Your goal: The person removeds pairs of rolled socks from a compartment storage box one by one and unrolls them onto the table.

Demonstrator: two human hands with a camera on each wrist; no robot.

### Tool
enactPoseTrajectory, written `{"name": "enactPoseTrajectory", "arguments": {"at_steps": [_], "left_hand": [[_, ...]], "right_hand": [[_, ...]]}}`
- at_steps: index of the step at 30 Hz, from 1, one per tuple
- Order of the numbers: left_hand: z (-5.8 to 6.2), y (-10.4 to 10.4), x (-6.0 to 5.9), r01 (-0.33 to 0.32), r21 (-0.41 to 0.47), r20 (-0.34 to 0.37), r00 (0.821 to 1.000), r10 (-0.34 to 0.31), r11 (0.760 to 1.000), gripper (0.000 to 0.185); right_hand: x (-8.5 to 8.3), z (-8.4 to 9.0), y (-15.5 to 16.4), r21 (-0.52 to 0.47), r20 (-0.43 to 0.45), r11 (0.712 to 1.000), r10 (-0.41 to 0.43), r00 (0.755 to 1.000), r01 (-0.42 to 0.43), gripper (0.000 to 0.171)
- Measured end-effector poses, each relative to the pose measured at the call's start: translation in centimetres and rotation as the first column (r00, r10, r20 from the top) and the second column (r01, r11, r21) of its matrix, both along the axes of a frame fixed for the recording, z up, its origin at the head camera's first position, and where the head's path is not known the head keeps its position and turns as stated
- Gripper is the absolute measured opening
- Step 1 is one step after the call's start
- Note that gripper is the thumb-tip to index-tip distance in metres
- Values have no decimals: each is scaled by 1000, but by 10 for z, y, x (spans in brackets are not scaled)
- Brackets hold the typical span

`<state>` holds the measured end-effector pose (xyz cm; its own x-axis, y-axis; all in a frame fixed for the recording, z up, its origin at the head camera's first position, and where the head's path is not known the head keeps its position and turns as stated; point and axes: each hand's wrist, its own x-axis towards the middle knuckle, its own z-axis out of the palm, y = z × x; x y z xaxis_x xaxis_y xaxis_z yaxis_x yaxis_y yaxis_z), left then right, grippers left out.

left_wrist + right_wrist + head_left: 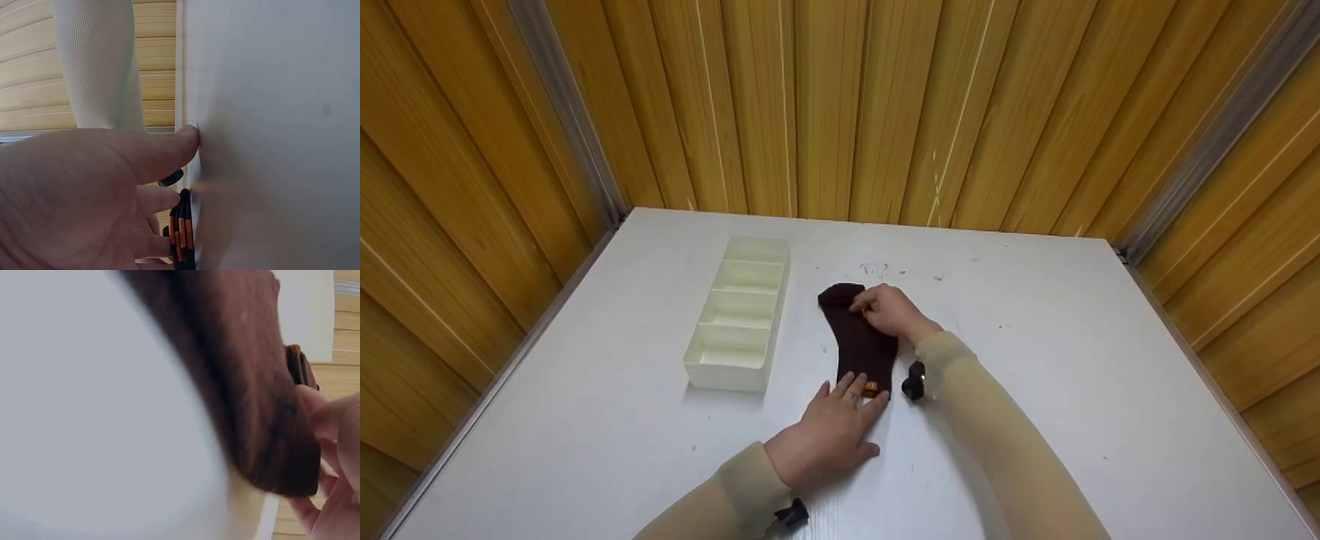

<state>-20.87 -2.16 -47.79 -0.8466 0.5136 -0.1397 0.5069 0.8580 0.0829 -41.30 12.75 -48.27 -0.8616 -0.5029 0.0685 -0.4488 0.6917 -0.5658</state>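
Note:
A dark brown sock [864, 341] lies on the white table, its cuff toward me. An orange label [871, 388] marks the cuff, and the left wrist view shows stacked layers at the cuff [181, 233] with orange bands. My left hand [834, 435] rests on the cuff end with its fingers extended and the thumb apart. At the far end my right hand [891, 309] has curled fingers and pinches the sock near the toe. In the right wrist view the brown fabric [253, 382] hides part of the right hand's fingers [306, 512].
Left of the sock stands a white box [727, 377] with several compartments in a row. The white table [1035, 315] extends to both sides. Yellow wood-look panels [825, 112] wall in the back and sides.

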Motion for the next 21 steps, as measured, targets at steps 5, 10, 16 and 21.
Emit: {"name": "enactPoseTrajectory", "arguments": {"at_steps": [5, 10, 16, 21], "left_hand": [[1, 1, 0, 0, -11, -1, 1000, 0, 1000, 73], [2, 1, 0, 2, -14, 1, 1000, -2, 1000, 74], [3, 0, 0, -4, -19, 14, 1000, 4, 1000, 73], [5, 1, 1, -6, -18, 36, 999, 6, 1000, 73]], "right_hand": [[0, -2, 6, 34, 50, 999, 25, 998, -27, 40], [0, 0, 6, 93, 68, 993, 69, 995, -75, 56], [2, 4, -2, 233, 108, 969, 54, 993, -78, 67], [3, 4, -9, 341, 120, 939, 14, 993, -54, 74]]}}
